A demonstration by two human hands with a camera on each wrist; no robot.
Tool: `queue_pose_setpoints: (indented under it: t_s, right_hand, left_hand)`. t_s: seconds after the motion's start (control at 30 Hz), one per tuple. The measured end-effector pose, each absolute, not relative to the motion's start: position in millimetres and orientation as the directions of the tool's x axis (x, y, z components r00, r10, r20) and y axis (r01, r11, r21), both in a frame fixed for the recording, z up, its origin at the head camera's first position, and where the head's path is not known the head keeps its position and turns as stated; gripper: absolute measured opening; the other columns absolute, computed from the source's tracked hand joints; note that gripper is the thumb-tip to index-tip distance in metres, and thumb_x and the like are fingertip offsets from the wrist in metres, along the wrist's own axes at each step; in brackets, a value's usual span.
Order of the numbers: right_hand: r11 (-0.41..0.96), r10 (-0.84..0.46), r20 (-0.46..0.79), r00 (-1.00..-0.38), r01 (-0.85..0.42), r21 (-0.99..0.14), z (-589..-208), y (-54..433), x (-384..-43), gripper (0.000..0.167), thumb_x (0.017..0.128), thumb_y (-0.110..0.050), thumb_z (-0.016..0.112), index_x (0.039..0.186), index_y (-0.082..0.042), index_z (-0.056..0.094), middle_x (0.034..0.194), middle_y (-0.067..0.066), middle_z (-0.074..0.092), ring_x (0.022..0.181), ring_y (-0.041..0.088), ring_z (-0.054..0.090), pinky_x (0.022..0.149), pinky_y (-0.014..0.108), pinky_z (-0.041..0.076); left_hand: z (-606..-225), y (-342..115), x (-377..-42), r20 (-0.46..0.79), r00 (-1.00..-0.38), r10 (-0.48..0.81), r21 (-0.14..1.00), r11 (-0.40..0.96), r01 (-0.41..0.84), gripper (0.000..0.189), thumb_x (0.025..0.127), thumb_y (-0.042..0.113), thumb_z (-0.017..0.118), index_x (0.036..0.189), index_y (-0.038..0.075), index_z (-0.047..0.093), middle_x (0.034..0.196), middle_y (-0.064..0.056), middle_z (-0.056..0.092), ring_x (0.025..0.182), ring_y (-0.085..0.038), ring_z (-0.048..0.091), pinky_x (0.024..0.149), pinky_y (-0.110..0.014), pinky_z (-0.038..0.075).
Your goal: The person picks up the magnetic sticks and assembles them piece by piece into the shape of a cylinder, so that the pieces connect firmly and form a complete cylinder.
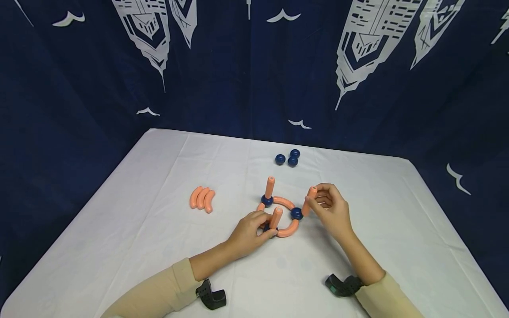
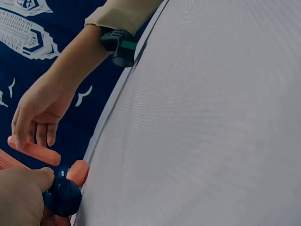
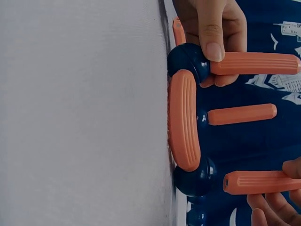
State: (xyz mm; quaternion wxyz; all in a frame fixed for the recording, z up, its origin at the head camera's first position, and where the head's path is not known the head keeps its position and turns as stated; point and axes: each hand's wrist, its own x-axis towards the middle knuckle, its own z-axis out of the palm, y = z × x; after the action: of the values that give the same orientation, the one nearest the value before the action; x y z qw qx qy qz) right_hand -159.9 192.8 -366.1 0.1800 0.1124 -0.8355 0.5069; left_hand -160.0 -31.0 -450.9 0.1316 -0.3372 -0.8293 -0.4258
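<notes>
Three curved orange pieces [image 1: 289, 229] and three dark blue balls [image 1: 296, 213] form a ring on the white table. An orange rod [image 1: 270, 187] stands upright on the rear ball [image 1: 267, 201], and another rod [image 1: 276, 217] rises from the near ball [image 3: 184, 60]. My left hand [image 1: 247, 234] holds that near ball between thumb and fingers, partly covering it. With my right hand [image 1: 333, 211] I pinch a third orange rod [image 3: 256, 182] by its upper part. Its lower end hangs beside the right-hand ball, a small gap apart in the right wrist view.
Three loose blue balls [image 1: 292, 161] lie together toward the back of the table [image 1: 222, 159]. To the left, three curved orange pieces [image 1: 201, 198] rest side by side. A dark blue curtain [image 1: 238, 79] with white prints hangs behind. Each wrist wears a black camera [image 1: 212, 297].
</notes>
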Motion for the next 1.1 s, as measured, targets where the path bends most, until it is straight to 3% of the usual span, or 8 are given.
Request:
queue_pose_setpoints:
  t_s: [0.27, 0.57, 0.8, 0.93, 1.1]
  right_hand:
    - [0.469, -0.014, 0.443, -0.897, -0.397, -0.789, -370, 187, -162, 0.030, 0.085, 0.005, 0.070, 0.110, 0.010, 0.055, 0.095, 0.022, 0.066, 0.086, 0.006, 0.059, 0.070, 0.014, 0.047]
    - [0.493, -0.038, 0.462, -0.886, -0.419, -0.763, -403, 199, -179, 0.031, 0.085, -0.001, 0.074, 0.111, 0.003, 0.057, 0.095, 0.013, 0.068, 0.087, 0.008, 0.061, 0.070, 0.015, 0.047]
    - [0.540, -0.075, 0.395, -0.916, -0.370, -0.756, -414, 202, -180, 0.032, 0.083, -0.003, 0.076, 0.109, 0.001, 0.059, 0.095, 0.012, 0.068, 0.089, 0.027, 0.064, 0.073, 0.026, 0.052]
    - [0.586, -0.092, 0.325, -0.941, -0.315, -0.747, -421, 202, -181, 0.026, 0.084, -0.008, 0.076, 0.105, -0.001, 0.063, 0.093, 0.009, 0.068, 0.091, 0.027, 0.064, 0.075, 0.034, 0.051]
    - [0.632, -0.109, 0.260, -0.960, -0.269, -0.727, -427, 202, -182, 0.019, 0.084, -0.011, 0.076, 0.098, -0.003, 0.066, 0.092, 0.007, 0.068, 0.091, 0.024, 0.062, 0.073, 0.032, 0.048]
  left_hand:
    - [-451, -30, -160, 0.497, -0.741, 0.451, 0.614, 0.420, 0.668, 0.019, 0.087, 0.018, 0.075, 0.100, 0.007, 0.067, 0.088, 0.001, 0.059, 0.080, -0.014, 0.053, 0.072, -0.023, 0.046]
    - [-451, -29, -160, 0.517, -0.727, 0.452, 0.608, 0.404, 0.683, 0.019, 0.086, 0.018, 0.076, 0.100, 0.008, 0.067, 0.087, 0.002, 0.059, 0.079, -0.015, 0.053, 0.072, -0.023, 0.045]
    - [-452, -30, -161, 0.523, -0.727, 0.445, 0.608, 0.404, 0.684, 0.019, 0.086, 0.017, 0.076, 0.100, 0.008, 0.068, 0.089, 0.001, 0.060, 0.080, -0.015, 0.055, 0.073, -0.023, 0.046]
    - [-452, -30, -161, 0.525, -0.726, 0.443, 0.604, 0.407, 0.685, 0.019, 0.086, 0.018, 0.076, 0.100, 0.008, 0.068, 0.090, 0.001, 0.061, 0.080, -0.014, 0.055, 0.073, -0.023, 0.047]
    - [-452, -30, -162, 0.527, -0.723, 0.447, 0.599, 0.408, 0.689, 0.019, 0.087, 0.019, 0.075, 0.100, 0.008, 0.068, 0.090, 0.001, 0.061, 0.080, -0.013, 0.055, 0.073, -0.023, 0.047]
